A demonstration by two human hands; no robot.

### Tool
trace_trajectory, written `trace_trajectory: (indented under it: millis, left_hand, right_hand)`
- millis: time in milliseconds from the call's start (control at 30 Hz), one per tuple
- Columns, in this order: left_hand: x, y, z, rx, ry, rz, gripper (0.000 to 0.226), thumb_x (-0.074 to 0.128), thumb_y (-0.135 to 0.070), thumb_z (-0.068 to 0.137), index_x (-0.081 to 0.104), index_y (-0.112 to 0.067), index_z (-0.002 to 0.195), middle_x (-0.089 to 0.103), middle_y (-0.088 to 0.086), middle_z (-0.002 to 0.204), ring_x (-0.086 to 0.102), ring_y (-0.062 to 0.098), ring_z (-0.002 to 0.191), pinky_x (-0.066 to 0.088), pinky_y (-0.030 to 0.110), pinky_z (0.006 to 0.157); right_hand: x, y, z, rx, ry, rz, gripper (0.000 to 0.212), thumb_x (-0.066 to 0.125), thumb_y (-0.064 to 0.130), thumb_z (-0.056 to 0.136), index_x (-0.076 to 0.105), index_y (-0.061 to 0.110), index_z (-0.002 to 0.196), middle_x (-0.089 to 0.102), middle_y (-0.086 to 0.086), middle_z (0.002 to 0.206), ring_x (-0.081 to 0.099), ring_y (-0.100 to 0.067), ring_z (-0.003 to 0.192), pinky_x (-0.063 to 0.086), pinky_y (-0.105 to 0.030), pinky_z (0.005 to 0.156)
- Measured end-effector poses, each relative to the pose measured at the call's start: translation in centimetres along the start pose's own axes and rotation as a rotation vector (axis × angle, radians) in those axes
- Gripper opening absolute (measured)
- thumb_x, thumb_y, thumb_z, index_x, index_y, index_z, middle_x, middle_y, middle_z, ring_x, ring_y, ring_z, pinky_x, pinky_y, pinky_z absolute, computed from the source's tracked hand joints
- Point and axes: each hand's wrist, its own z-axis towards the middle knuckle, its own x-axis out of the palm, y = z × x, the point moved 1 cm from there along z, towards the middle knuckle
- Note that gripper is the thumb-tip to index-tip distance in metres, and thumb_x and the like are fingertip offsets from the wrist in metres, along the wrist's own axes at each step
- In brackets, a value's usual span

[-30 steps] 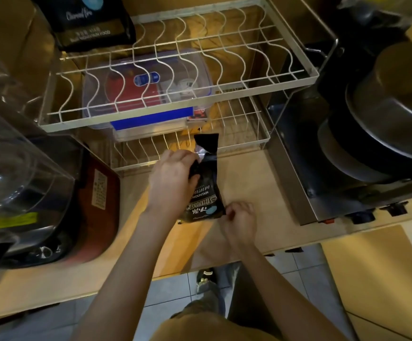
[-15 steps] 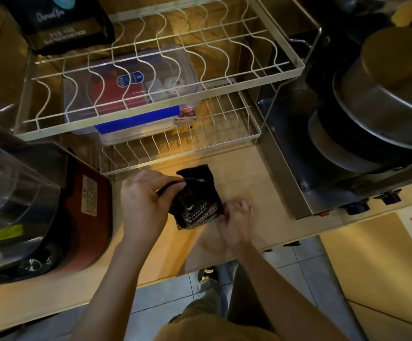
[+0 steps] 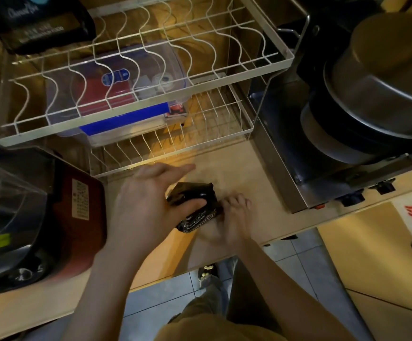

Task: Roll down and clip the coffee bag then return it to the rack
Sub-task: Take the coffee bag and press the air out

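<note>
Left hand [image 3: 148, 205], fingers spread, thumb pinning the rolled coffee bag [image 3: 196, 193] to the table [image 3: 239, 166]; right hand [image 3: 233, 217] pinches its end steady.

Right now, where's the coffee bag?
Head view, centre: the coffee bag sits on the counter just in front of the rack, with the left hand pressing its top and the right hand gripping its right end.

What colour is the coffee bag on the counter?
The coffee bag is black with white lettering; head view.
</note>
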Motion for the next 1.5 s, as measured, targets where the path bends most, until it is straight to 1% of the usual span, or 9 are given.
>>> trace_trajectory:
  millis: [133, 300, 433, 500, 633, 767, 1167, 1333, 1500]
  left_hand:
    - [1.2, -0.5, -0.1, 0.171, -0.069, -0.049, 0.026, 0.053, -0.034, 0.078, 0.072, -0.018, 0.085, 0.072, 0.0, 0.079, 0.061, 0.017, 0.078, 0.053, 0.041, 0.069]
    - [2.5, 0.5, -2.2, 0.097, -0.342, -0.16, 0.017, 0.061, -0.025, 0.075, 0.073, -0.012, 0.077, 0.065, -0.009, 0.075, 0.055, 0.007, 0.08, 0.042, 0.035, 0.075]
    - [3.4, 0.1, -2.6, -0.004, -0.385, -0.359, 0.013, 0.061, -0.027, 0.075, 0.066, -0.026, 0.086, 0.058, -0.025, 0.083, 0.056, -0.009, 0.082, 0.047, 0.032, 0.079]
    - [3.6, 0.1, -2.6, -0.056, -0.393, -0.454, 0.013, 0.061, -0.03, 0.073, 0.063, -0.036, 0.085, 0.058, -0.032, 0.083, 0.057, -0.012, 0.083, 0.049, 0.023, 0.078]
    - [4.0, 0.5, -3.0, -0.154, -0.393, -0.626, 0.012, 0.061, -0.033, 0.071, 0.064, -0.044, 0.076, 0.065, -0.035, 0.079, 0.061, -0.004, 0.08, 0.046, 0.006, 0.072]
    - [4.7, 0.6, -3.3, -0.239, -0.416, -0.76, 0.013, 0.062, -0.035, 0.07, 0.069, -0.044, 0.078, 0.069, -0.028, 0.077, 0.063, -0.001, 0.073, 0.049, 0.009, 0.067]
    - [4.1, 0.8, -4.6, -0.396, -0.488, -1.059, 0.016, 0.063, -0.019, 0.067, 0.074, -0.03, 0.068, 0.071, -0.014, 0.06, 0.062, 0.001, 0.062, 0.05, 0.012, 0.055]
    - [3.4, 1.2, -4.3, -0.365, -0.48, -1.015, 0.006, 0.073, -0.032, 0.063, 0.073, -0.036, 0.067, 0.072, -0.018, 0.062, 0.065, 0.001, 0.066, 0.05, 0.032, 0.083]
    - [3.3, 1.6, -2.5, -0.397, -0.441, -0.987, 0.008, 0.068, -0.026, 0.064, 0.072, -0.031, 0.068, 0.071, -0.014, 0.062, 0.065, 0.007, 0.069, 0.05, 0.015, 0.054]
  right_hand:
    - [-0.1, 0.1, -0.2, -0.025, 0.003, -0.033, 0.027, 0.073, 0.01, 0.048, 0.066, 0.012, 0.073, 0.067, -0.003, 0.071, 0.042, -0.021, 0.085, 0.025, -0.031, 0.072]
    - [-0.6, 0.4, -0.7, 0.078, 0.05, 0.087, 0.018, 0.069, 0.004, 0.053, 0.06, 0.012, 0.066, 0.065, -0.006, 0.063, 0.058, -0.03, 0.077, 0.024, -0.03, 0.069]
    - [-1.0, 0.4, -0.3, 0.084, 0.24, 0.174, 0.01, 0.061, 0.006, 0.07, 0.061, 0.01, 0.079, 0.068, -0.01, 0.086, 0.05, -0.029, 0.099, 0.031, -0.034, 0.085]
    - [-2.0, -0.2, 0.4, 0.069, 0.368, 0.327, 0.011, 0.063, 0.005, 0.071, 0.062, 0.016, 0.074, 0.066, -0.006, 0.081, 0.051, -0.022, 0.088, 0.036, -0.031, 0.082]
    - [-3.8, -1.3, 3.1, 0.38, 0.438, 0.67, 0.014, 0.062, 0.002, 0.08, 0.07, 0.003, 0.091, 0.065, -0.011, 0.089, 0.055, -0.018, 0.083, 0.042, -0.017, 0.07]
    - [-2.7, 0.2, 4.2, 0.447, 0.536, 0.512, 0.017, 0.065, 0.004, 0.071, 0.073, 0.007, 0.085, 0.071, -0.014, 0.094, 0.064, -0.025, 0.089, 0.052, -0.037, 0.079]
    - [-2.1, 2.4, 2.8, 0.4, 0.372, 0.122, 0.027, 0.058, 0.014, 0.083, 0.058, 0.006, 0.108, 0.066, -0.013, 0.109, 0.061, -0.028, 0.103, 0.048, -0.031, 0.079]
    - [-2.4, 2.6, 2.2, 0.291, 0.361, 0.073, 0.022, 0.051, 0.01, 0.087, 0.059, 0.003, 0.106, 0.061, -0.014, 0.112, 0.057, -0.029, 0.109, 0.049, -0.034, 0.08]
    - [-2.9, 1.0, 2.8, 0.235, 0.465, 0.187, 0.016, 0.056, 0.011, 0.083, 0.064, 0.012, 0.096, 0.062, -0.007, 0.104, 0.06, -0.027, 0.101, 0.045, -0.03, 0.076]
